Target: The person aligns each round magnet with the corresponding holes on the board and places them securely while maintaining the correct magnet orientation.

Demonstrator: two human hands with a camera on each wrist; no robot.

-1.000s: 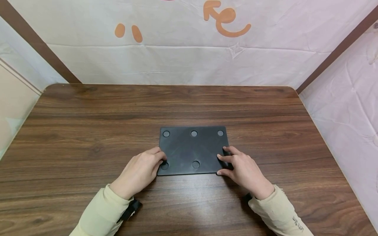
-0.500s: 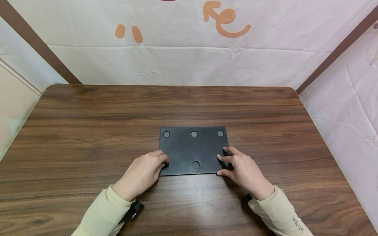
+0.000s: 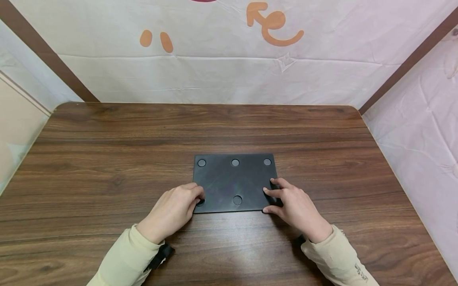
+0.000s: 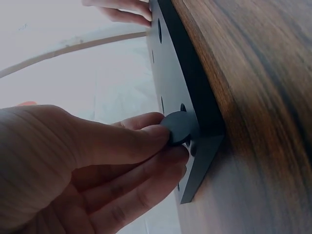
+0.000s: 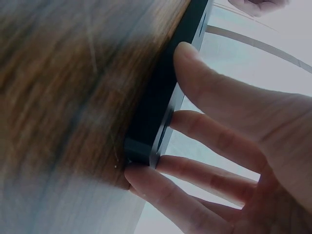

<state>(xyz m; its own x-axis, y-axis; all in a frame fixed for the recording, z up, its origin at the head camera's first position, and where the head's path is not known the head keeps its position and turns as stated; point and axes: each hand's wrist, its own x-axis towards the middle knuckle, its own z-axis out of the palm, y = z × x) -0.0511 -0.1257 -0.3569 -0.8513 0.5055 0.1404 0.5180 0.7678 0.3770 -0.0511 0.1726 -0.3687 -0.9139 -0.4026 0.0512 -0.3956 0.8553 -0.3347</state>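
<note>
A flat black plate (image 3: 234,178) lies on the table in the head view, with round recesses along its far and near edges. At its near left corner my left hand (image 3: 171,212) pinches a small dark disc (image 4: 178,127) between thumb and fingers. The left wrist view has the disc tilted against the plate's face beside a round hole; whether it sits in the hole I cannot tell. My right hand (image 3: 295,204) holds the near right corner, the thumb (image 5: 187,56) on the front edge and other fingers on the top face and right end.
The wood-grain table (image 3: 118,151) extends around the plate on every side. A white printed fabric wall (image 3: 214,75) stands behind the table's far edge, and another sheet (image 3: 422,111) hangs at the right. Both wrists carry dark straps near the pale sleeves.
From one second to half a second ago, my left hand shifted slightly to the right over the corner recess. Since then it has stayed nearly still. The right hand keeps its place.
</note>
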